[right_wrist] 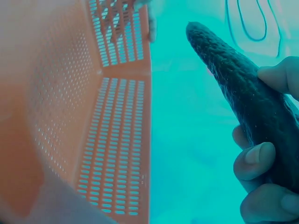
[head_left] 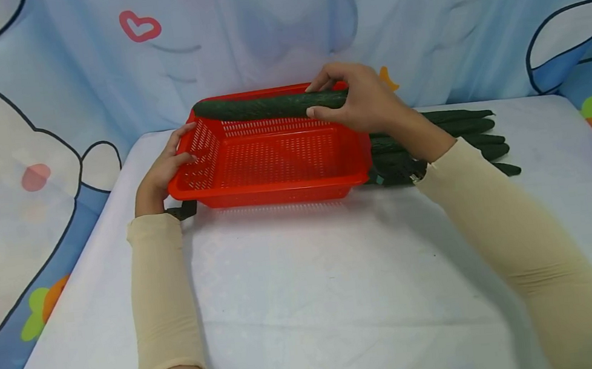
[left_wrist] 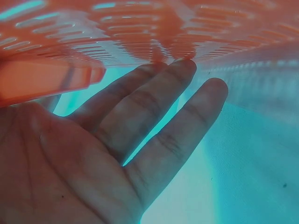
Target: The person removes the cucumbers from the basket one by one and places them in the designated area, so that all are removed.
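My right hand [head_left: 365,97] grips a long dark green cucumber [head_left: 260,107] by its right end, thumb on the near side and fingers on the far side. The cucumber lies level across the view, over the far rim of a red perforated basket [head_left: 274,187]. Its bumpy skin and tapered free tip show in the right wrist view, apart from the basket wall [right_wrist: 112,154]. My left hand [head_left: 163,172] holds the basket's left end at the rim. In the left wrist view its fingers [left_wrist: 140,105] reach along the outside of the slotted wall, fingertips against it.
Several more cucumbers [head_left: 465,127] lie side by side on the white-covered table [head_left: 339,277], right of the basket and partly behind my right forearm. A blue patterned cloth [head_left: 278,28] hangs at the table's back edge.
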A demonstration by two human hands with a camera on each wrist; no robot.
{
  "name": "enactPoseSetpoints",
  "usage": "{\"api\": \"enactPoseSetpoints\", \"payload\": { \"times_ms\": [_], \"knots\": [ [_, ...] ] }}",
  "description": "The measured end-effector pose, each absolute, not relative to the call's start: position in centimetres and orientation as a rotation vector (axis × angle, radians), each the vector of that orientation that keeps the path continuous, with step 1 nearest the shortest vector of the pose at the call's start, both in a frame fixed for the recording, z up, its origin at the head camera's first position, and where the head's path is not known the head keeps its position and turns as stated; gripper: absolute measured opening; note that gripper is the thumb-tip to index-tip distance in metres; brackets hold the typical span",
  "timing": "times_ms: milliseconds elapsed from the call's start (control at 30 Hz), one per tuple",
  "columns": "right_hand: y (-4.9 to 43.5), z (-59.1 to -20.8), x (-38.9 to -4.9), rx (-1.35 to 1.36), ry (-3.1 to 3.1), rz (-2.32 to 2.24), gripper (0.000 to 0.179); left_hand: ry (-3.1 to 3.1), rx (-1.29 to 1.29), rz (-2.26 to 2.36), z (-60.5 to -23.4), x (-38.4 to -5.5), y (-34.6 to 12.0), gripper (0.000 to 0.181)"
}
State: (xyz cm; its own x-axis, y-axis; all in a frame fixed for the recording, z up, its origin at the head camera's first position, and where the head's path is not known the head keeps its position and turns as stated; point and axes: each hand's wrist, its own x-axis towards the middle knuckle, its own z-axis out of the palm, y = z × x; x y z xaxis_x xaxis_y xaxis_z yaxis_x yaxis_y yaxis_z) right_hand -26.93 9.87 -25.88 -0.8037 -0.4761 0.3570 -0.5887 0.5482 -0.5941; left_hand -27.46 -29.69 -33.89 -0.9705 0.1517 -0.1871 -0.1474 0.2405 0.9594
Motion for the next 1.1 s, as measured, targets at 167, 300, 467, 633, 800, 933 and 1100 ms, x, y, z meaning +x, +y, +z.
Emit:
{"api": "enactPoseSetpoints", "payload": {
  "times_ms": [167, 300, 467, 633, 800, 933, 1100],
  "knots": [
    [10.8, -26.0, -25.1, 0.924, -2.599, 1.107, 0.034, 2.264, 0.012, 1.800, -33.9, -27.4, -29.8, 0.070],
    [12.0, -26.2, -23.4, 0.936, -2.587, 1.094, 0.034, 2.251, 0.000, 1.818, -33.8, -27.4, -29.8, 0.070],
    [14.2, -26.8, -21.1, 0.917, -2.583, 1.063, 0.033, 2.228, -0.001, 1.843, -33.6, -27.4, -29.7, 0.071],
    [16.9, -28.1, -19.1, 0.864, -2.584, 1.021, 0.032, 2.218, -0.020, 1.855, -33.6, -27.3, -29.7, 0.071],
    [20.0, -29.5, -17.9, 0.875, -2.600, 0.957, 0.036, 2.196, -0.021, 1.874, -33.5, -27.2, -29.9, 0.069],
    [22.6, -30.8, -17.4, 0.906, -2.585, 0.947, 0.039, 2.189, -0.013, 1.880, -33.4, -27.2, -29.9, 0.068],
    [25.5, -31.8, -17.4, 0.952, -2.563, 0.992, 0.044, 2.169, 0.001, 1.886, -33.3, -27.3, -29.8, 0.070]
  ]
}}
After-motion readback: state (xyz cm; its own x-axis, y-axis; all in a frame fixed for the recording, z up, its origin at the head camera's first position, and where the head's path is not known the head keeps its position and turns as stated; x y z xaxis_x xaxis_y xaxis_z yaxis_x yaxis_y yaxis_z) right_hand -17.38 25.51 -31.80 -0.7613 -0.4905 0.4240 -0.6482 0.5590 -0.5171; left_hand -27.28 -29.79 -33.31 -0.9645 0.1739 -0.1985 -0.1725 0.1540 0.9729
